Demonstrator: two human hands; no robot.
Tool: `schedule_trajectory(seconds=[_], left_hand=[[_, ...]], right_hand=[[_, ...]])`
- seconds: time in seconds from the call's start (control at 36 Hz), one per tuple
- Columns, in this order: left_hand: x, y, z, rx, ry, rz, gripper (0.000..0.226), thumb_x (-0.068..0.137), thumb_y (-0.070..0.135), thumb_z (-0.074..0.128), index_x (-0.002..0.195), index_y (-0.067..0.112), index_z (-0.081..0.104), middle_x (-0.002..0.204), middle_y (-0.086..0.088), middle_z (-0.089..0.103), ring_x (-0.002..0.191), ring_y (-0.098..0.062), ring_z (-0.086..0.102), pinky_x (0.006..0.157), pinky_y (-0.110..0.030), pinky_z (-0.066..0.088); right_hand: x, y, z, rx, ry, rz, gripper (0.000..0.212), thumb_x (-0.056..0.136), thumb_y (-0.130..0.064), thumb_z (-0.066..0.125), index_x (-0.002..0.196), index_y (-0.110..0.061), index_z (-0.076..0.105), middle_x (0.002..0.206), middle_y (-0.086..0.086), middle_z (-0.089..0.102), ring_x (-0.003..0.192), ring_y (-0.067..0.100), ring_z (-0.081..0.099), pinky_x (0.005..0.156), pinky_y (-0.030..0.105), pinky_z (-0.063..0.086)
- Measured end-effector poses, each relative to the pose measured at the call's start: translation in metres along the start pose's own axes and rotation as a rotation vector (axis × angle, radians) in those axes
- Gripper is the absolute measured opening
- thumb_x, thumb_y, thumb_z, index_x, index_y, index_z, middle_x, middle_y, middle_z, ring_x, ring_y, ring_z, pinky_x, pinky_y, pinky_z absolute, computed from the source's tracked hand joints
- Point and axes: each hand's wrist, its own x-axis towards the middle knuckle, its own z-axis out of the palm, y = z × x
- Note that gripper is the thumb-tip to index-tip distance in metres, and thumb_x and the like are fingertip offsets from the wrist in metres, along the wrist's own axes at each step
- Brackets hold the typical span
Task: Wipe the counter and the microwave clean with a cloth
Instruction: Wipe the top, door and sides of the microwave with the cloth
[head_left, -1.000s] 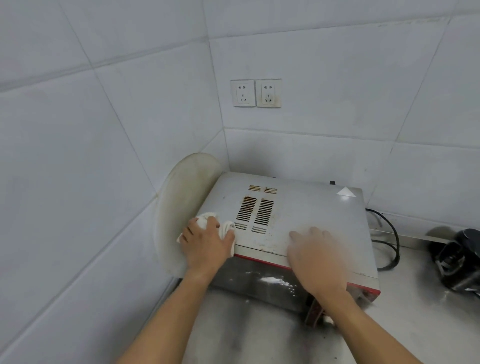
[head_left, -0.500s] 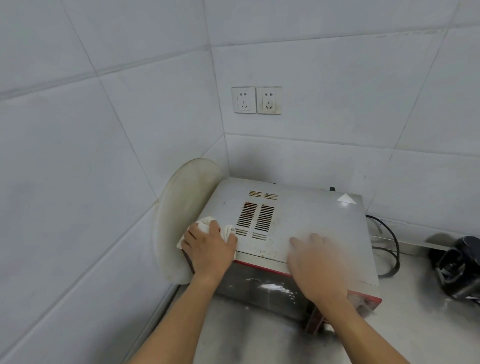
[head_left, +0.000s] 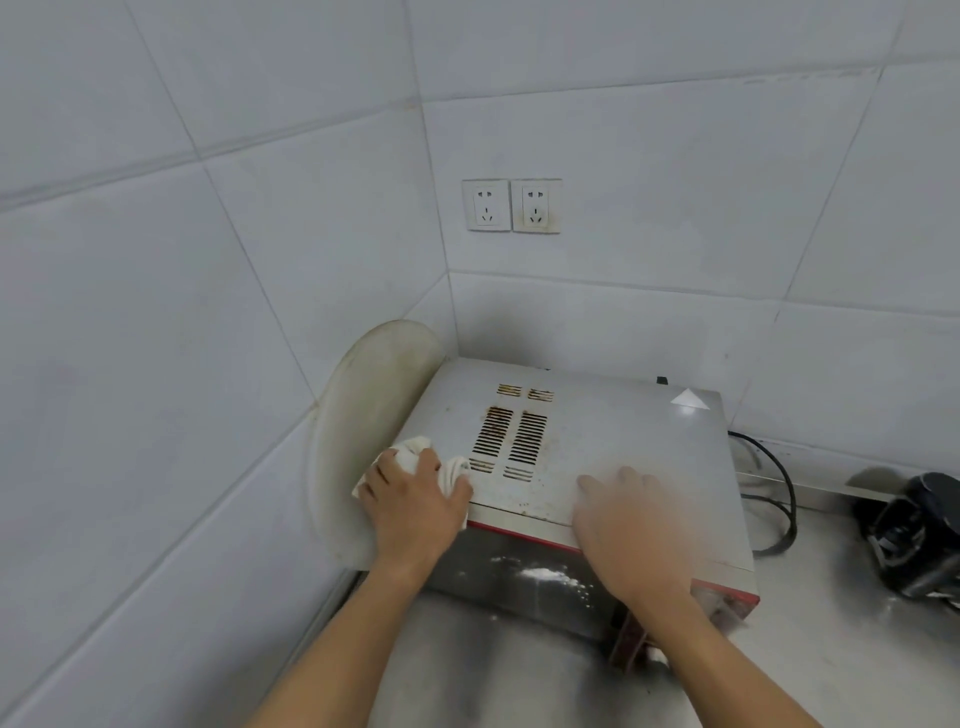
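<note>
White cloth (head_left: 410, 451) bunched under the curled left hand (head_left: 415, 514) at the 8 o'clock corner of the microwave (head_left: 623, 441) top, folds poking out past the fingers toward 12 and 2 o'clock; right hand (head_left: 634, 540) flat, fingers straight, at 5 o'clock

Blur on the right hand (head_left: 631, 540) atop the microwave (head_left: 597, 441): fingers (head_left: 628, 475) smeared, outlines soft, and its forearm (head_left: 727, 665) covers the right part of the microwave's front. Most of the cloth (head_left: 413, 451) is hidden under the left hand (head_left: 415, 512), only bunched white edges show; round board (head_left: 363, 415) at left is partly blocked by that hand and the microwave's side. At right, black appliance (head_left: 919, 540) clipped by the frame edge, type unreadable; cable (head_left: 782, 488) disappears behind the microwave.
</note>
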Motion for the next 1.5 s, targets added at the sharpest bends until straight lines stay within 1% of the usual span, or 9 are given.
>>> schedule_trajectory(seconds=[0.22, 0.33, 0.42, 0.69, 0.89, 1.11, 1.22, 1.36, 1.5], left_hand=[[-0.04, 0.027, -0.005, -0.059, -0.038, 0.184, 0.052, 0.091, 0.077, 0.039, 0.116, 0.035, 0.057, 0.135, -0.008, 0.039, 0.125, -0.028, 0.041, 0.105, -0.046, 0.042], [-0.014, 0.009, -0.005, -0.06, -0.053, 0.067, 0.052, 0.091, 0.076, 0.045, 0.118, 0.033, 0.059, 0.134, -0.012, 0.042, 0.121, -0.032, 0.044, 0.103, -0.05, 0.041], [-0.005, 0.013, -0.005, -0.011, -0.053, -0.039, 0.053, 0.093, 0.07, 0.049, 0.122, 0.027, 0.061, 0.135, -0.019, 0.044, 0.119, -0.04, 0.045, 0.103, -0.055, 0.04], [-0.039, 0.051, -0.006, -0.016, -0.046, 0.15, 0.056, 0.09, 0.075, 0.044, 0.118, 0.03, 0.06, 0.129, -0.014, 0.042, 0.115, -0.033, 0.044, 0.096, -0.05, 0.042], [-0.018, 0.036, -0.013, -0.034, -0.086, -0.051, 0.051, 0.093, 0.067, 0.05, 0.124, 0.027, 0.058, 0.136, -0.018, 0.041, 0.123, -0.038, 0.04, 0.105, -0.054, 0.036], [-0.053, 0.073, 0.001, -0.029, -0.028, 0.161, 0.051, 0.088, 0.071, 0.049, 0.112, 0.027, 0.061, 0.125, -0.017, 0.047, 0.112, -0.037, 0.049, 0.092, -0.053, 0.046], [-0.029, 0.047, -0.005, -0.049, -0.077, 0.11, 0.051, 0.091, 0.075, 0.046, 0.117, 0.032, 0.057, 0.132, -0.012, 0.042, 0.12, -0.031, 0.043, 0.1, -0.048, 0.04], [0.004, 0.014, -0.005, -0.043, -0.104, -0.049, 0.056, 0.09, 0.071, 0.052, 0.124, 0.026, 0.062, 0.137, -0.019, 0.042, 0.122, -0.041, 0.043, 0.105, -0.054, 0.036], [-0.012, 0.026, -0.005, -0.029, -0.123, 0.053, 0.055, 0.092, 0.07, 0.043, 0.124, 0.028, 0.058, 0.136, -0.017, 0.038, 0.125, -0.038, 0.038, 0.107, -0.055, 0.035]], right_hand=[[-0.001, 0.0, 0.002, 0.007, 0.014, -0.002, 0.056, 0.099, -0.059, 0.018, 0.144, -0.038, 0.045, 0.142, 0.005, 0.044, 0.131, 0.026, 0.04, 0.106, 0.046, 0.037], [-0.002, 0.001, 0.0, 0.005, -0.009, -0.013, 0.057, 0.1, -0.059, 0.013, 0.147, -0.04, 0.039, 0.145, 0.004, 0.04, 0.134, 0.024, 0.036, 0.11, 0.044, 0.034], [-0.001, 0.0, -0.001, 0.007, 0.005, -0.006, 0.052, 0.101, -0.057, 0.02, 0.145, -0.038, 0.042, 0.141, 0.004, 0.042, 0.13, 0.024, 0.039, 0.107, 0.044, 0.035], [0.0, -0.001, 0.001, -0.014, 0.008, -0.016, 0.049, 0.102, -0.057, 0.025, 0.144, -0.038, 0.041, 0.142, 0.006, 0.042, 0.13, 0.025, 0.038, 0.106, 0.045, 0.035], [-0.001, -0.001, -0.002, -0.004, 0.008, -0.015, 0.049, 0.102, -0.056, 0.024, 0.144, -0.037, 0.043, 0.141, 0.006, 0.043, 0.129, 0.025, 0.039, 0.106, 0.044, 0.035], [0.0, 0.0, 0.001, -0.011, 0.027, -0.013, 0.049, 0.102, -0.057, 0.027, 0.144, -0.038, 0.043, 0.14, 0.006, 0.044, 0.129, 0.025, 0.04, 0.104, 0.045, 0.036], [-0.001, 0.002, 0.002, -0.008, 0.028, -0.011, 0.05, 0.102, -0.058, 0.024, 0.143, -0.039, 0.044, 0.14, 0.005, 0.045, 0.129, 0.025, 0.041, 0.105, 0.045, 0.037], [-0.001, 0.001, 0.003, -0.008, 0.034, -0.008, 0.051, 0.101, -0.057, 0.023, 0.142, -0.038, 0.047, 0.138, 0.005, 0.047, 0.127, 0.026, 0.042, 0.103, 0.044, 0.038], [0.001, 0.0, 0.001, -0.011, 0.019, -0.012, 0.048, 0.102, -0.057, 0.025, 0.142, -0.038, 0.043, 0.138, 0.005, 0.044, 0.127, 0.025, 0.04, 0.103, 0.044, 0.037]])
